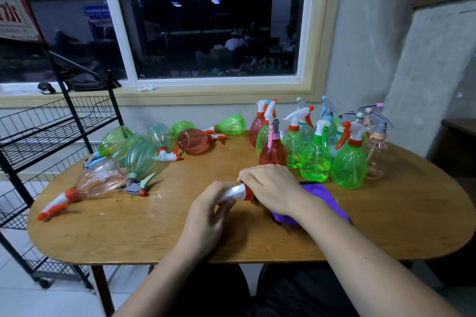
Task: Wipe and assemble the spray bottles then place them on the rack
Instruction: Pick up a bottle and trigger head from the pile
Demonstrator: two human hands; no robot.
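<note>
On my left hand the fingers curl tight round the white spray head. On my right hand they close over its orange collar, above a purple cloth on the wooden counter. Toppled bottles lie left and upright bottles stand right. A wire rack is beside the counter and a dark window behind.

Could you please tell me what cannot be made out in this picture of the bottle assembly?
Head view, bottle body below the spray head: hidden under the right hand and purple cloth; colour unclear.
Head view, right hand's grip: collar or bottle, cannot tell.
Head view, spray head's trigger: covered by the left hand.
Head view, wire rack: cut off by the left edge.
Head view, rear standing bottles: blocked by green bottles in front.
</note>
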